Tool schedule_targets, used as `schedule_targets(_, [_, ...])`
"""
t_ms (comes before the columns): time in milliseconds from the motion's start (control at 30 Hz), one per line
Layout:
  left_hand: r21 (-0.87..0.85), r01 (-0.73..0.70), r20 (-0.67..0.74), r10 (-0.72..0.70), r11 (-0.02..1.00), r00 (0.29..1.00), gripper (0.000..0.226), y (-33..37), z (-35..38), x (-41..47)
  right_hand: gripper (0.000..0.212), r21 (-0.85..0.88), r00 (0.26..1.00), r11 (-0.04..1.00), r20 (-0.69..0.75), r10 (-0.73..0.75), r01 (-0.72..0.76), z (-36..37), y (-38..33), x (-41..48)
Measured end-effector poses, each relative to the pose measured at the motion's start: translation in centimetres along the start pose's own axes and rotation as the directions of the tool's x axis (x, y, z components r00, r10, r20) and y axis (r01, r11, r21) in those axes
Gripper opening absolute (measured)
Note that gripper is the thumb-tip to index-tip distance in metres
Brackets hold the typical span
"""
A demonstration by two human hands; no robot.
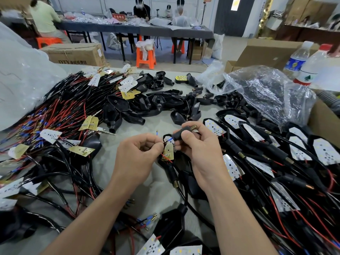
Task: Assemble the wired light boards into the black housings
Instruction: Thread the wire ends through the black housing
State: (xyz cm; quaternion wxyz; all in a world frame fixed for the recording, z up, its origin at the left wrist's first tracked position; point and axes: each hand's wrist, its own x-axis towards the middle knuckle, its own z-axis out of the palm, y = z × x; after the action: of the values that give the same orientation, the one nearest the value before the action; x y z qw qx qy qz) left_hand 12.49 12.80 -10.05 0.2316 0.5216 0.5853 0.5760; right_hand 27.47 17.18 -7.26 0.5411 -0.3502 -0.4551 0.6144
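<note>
Left hand [139, 155] pinching wires [165, 142]; right hand [199, 153] gripping black housing [181, 134]; gold-backed light board [168, 151] dangling between. Beyond right hand: clear bag [272, 89] holding housings [232, 98].

Long grey table [128, 29], orange plastic stools [146, 57], cardboard boxes [75, 54], dark door [233, 17], white walls [110, 4], pale floor [230, 45]

Black housings [165, 100] heaped on a pale grey table [160, 124]; the centre housing [181, 134] ends in a brass-coloured threaded tip. Wires [60, 111] are red and black with blue-sleeved ends. Light boards [323, 151] have white faces speckled with small yellow squares and dark holes, and mustard-gold backs. Behind: orange stools [146, 57], brown cardboard boxes [73, 54], a red-capped bottle [311, 69] with green-and-white label
</note>
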Motion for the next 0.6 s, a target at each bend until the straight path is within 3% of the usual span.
schedule_targets(100, [-0.024, 0.015, -0.005, -0.015, 1.0, 1.0, 0.011, 0.1, 0.1, -0.1, 0.022, -0.007, 0.999, 0.999, 0.022, 0.044, -0.044, 0.0, 0.0, 0.0])
schedule_targets(200, [-0.014, 0.003, -0.017, -0.003, 1.0, 1.0, 0.02, 0.1, 0.3, -0.2, 0.024, -0.039, 0.991, 0.995, 0.093, 0.099, -0.095, 0.5, 0.6, -0.4])
schedule_targets(333, [-0.035, 0.041, -0.052, -0.043, 0.999, 0.998, 0.025, -0.2, 0.4, -0.1, 0.025, -0.051, 0.993, 0.996, 0.094, 0.075, -0.07, 0.4, 1.2, -0.2])
schedule_targets(500, [0.012, 0.121, 0.012, -0.121, 0.993, 0.993, 0.025, -0.7, -0.4, 0.4, 0.022, 0.067, 0.998, 0.997, 0.063, 0.022, -0.026, 0.4, 0.9, -0.1])
schedule_targets(600, [-0.043, 0.2, 0.025, -0.199, 0.979, 0.98, 0.022, -0.9, -0.4, 0.7, 0.022, 0.116, 0.998, 0.993, 0.056, 0.021, -0.028, 0.4, 0.6, -0.1])
